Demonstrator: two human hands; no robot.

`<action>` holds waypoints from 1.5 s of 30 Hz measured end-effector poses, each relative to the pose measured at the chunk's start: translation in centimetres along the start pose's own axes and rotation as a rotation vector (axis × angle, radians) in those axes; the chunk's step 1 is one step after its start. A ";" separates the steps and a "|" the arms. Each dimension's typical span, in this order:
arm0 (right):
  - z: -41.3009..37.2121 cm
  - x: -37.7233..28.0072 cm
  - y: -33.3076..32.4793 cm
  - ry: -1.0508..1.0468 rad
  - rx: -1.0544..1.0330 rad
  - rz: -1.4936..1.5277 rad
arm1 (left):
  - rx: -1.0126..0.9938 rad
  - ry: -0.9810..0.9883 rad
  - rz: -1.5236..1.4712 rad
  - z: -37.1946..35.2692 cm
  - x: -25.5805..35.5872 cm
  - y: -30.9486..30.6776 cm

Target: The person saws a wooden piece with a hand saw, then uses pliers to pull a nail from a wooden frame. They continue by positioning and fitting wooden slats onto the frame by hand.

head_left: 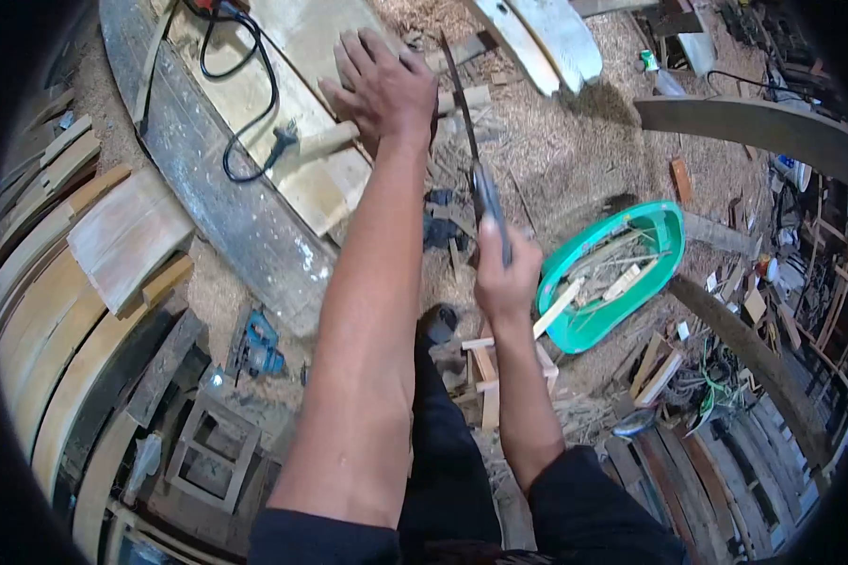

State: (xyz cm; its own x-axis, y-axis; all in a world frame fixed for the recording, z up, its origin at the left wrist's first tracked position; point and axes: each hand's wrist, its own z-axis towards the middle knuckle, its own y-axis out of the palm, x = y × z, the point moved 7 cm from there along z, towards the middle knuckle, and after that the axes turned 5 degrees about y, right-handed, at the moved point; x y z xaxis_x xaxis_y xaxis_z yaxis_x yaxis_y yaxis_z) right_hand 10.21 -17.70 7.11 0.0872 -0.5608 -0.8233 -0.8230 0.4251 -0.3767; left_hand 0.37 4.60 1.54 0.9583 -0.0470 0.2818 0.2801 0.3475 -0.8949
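Observation:
My left hand (384, 87) lies over a pale length of wood (325, 141) on the workbench (292, 221), its fingers spread and pointing away from me. The wood runs under the palm and shows again on the right side of the hand. My right hand (507, 268) is wrapped round the grey handle of a handsaw (468, 132). Its narrow dark blade, seen nearly edge-on, points up and away, just right of the left hand and across the wood's protruding end.
A green tub (667, 247) of wood scraps stands on the shavings-covered floor at right. A black cord with a plug (281, 143) lies on the bench. Below it sits a blue power tool (262, 344). Curved planks (57, 377) are stacked at left; long curved boards (754, 122) extend at right.

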 end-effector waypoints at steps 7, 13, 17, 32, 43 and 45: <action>1.9 -0.4 -0.5 -0.026 -0.040 -0.062 | 0.005 -0.012 0.032 0.7 -0.1 0.3; -1.6 -0.1 -1.3 -0.054 -0.046 -0.017 | 0.000 -0.018 0.005 0.8 0.0 0.1; -5.1 2.2 -2.8 -0.008 -0.031 0.022 | -0.011 -0.026 0.023 0.7 -0.3 0.6; 2.7 -0.2 -0.2 -0.001 -0.068 -0.027 | 0.016 -0.022 0.025 0.7 -0.1 0.4; -0.4 -1.3 -2.3 0.025 -0.076 -0.064 | -0.005 -0.042 0.014 1.5 -0.1 0.4; 3.8 -2.2 -0.3 0.033 -0.094 -0.019 | 0.009 -0.035 0.011 1.8 0.0 0.4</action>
State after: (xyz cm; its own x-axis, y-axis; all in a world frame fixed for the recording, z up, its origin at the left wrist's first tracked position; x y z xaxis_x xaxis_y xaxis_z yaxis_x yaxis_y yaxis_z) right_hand 12.41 -13.90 7.44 0.0861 -0.5915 -0.8017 -0.8707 0.3464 -0.3491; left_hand 0.35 6.39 1.77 0.9588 -0.0099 0.2838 0.2686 0.3562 -0.8950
